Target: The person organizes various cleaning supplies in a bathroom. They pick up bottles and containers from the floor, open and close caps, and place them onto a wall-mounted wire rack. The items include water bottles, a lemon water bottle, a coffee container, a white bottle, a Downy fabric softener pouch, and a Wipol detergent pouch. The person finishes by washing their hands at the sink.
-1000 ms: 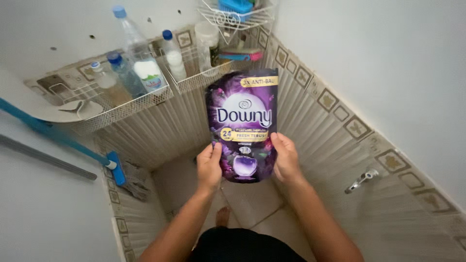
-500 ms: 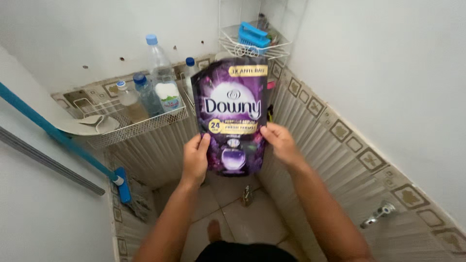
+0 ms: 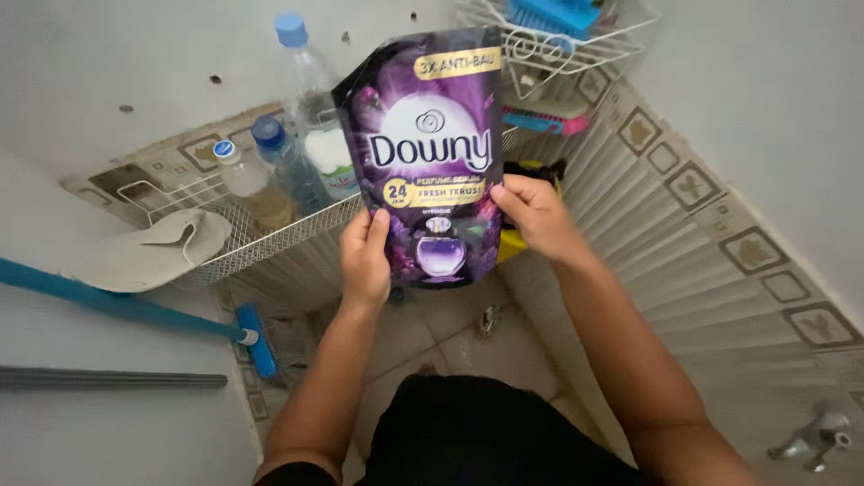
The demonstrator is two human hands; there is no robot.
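Observation:
A purple refill pouch with a white oval and yellow bands on its front stands upright in front of me, held by both hands at its lower edges. My left hand grips the lower left side, thumb on the front. My right hand pinches the lower right side. The pouch hides part of the wire shelf behind it.
A white wire basket on the tiled wall holds three plastic bottles. A corner wire rack carries a blue brush. A blue-handled broom leans at left. A tap sticks out at lower right.
The view has shifted closer and lower toward the shelf. The pouch has tilted slightly and come nearer to the bottles, both hands keeping their hold.

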